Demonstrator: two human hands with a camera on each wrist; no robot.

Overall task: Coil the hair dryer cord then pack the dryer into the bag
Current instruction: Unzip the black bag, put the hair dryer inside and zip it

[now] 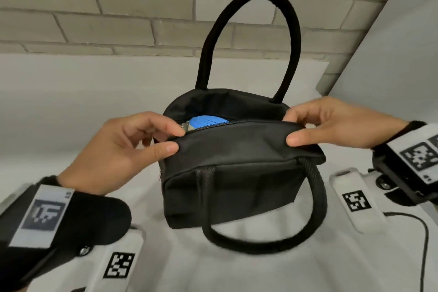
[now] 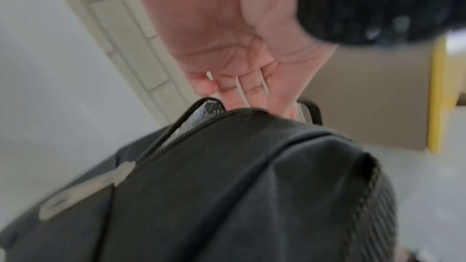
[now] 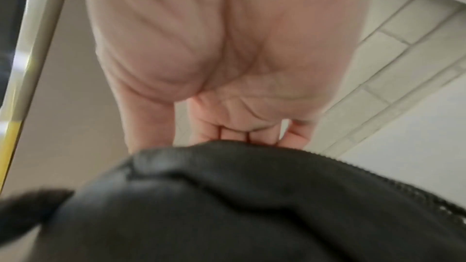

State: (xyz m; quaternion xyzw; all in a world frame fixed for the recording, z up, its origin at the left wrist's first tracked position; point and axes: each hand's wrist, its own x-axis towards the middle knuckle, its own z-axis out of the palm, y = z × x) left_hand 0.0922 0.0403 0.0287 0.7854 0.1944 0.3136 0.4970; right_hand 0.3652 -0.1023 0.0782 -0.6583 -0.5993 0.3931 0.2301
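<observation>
Your left hand [image 1: 123, 149] pinches the near edge of the bag [image 1: 237, 178] at its left end, thumb in front and fingers just at the zipper pull [image 1: 184, 126]. Your right hand [image 1: 331, 123] pinches the same edge at the right end. The blue dryer [image 1: 208, 122] is already inside the bag; only its rounded top shows through the open mouth, close to the zipper line [image 1: 237, 123]. I cannot see the cord, so I cannot say if it is coiled well or lies fully inside.

The main risk, I think, is the zipper. The dryer sits high and near the teeth, so if you pull the slider now it may jam against the plastic or catch the lining. A loose loop of cord could also get caught between the teeth. Push the dryer a little deeper first.

The bag is soft and stands on the white table [image 1: 71, 106] with one handle [image 1: 248, 31] up and the other handle [image 1: 296, 232] hanging in front. If you pull only from the left, it may tip or slide, so keep the right hand firm on the edge
</observation>
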